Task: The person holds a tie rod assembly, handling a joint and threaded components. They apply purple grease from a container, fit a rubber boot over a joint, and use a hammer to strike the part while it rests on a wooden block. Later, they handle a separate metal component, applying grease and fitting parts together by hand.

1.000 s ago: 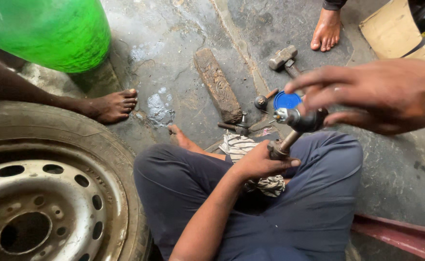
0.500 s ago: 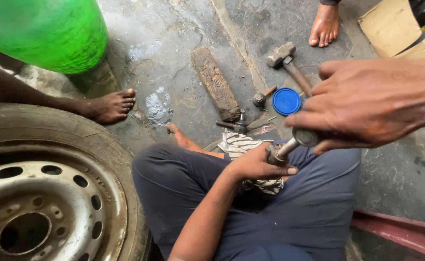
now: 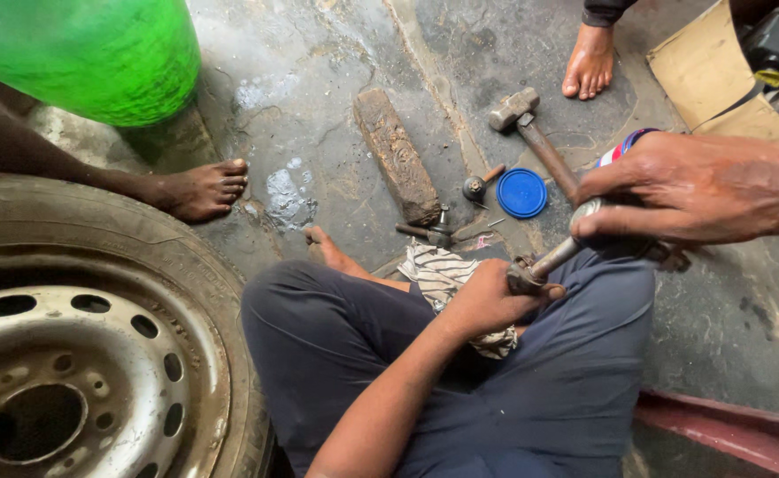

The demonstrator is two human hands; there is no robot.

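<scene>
My left hand (image 3: 487, 299) grips the lower end of a rusty metal rod with a ball joint (image 3: 551, 258), held over my lap in dark blue trousers. My right hand (image 3: 682, 190) comes in from the right and closes over the rod's upper joint head, hiding most of it. A striped rag (image 3: 434, 270) lies on my leg under the left hand. Behind my right hand the top of a red and blue can (image 3: 624, 146) peeks out.
On the concrete floor lie a hammer (image 3: 531, 133), a blue round lid (image 3: 521, 193), a worn wooden block (image 3: 397, 155) and small metal joint parts (image 3: 434, 232). A wheel with tyre (image 3: 80, 354) lies at left, a green drum (image 3: 80, 53) behind. Other people's bare feet (image 3: 199, 190) (image 3: 589, 62) stand nearby. Cardboard (image 3: 708, 75) lies top right.
My right hand came down from above the joint head and closed over it, covering the shiny ball. My left hand kept its hold on the rod's lower end.
</scene>
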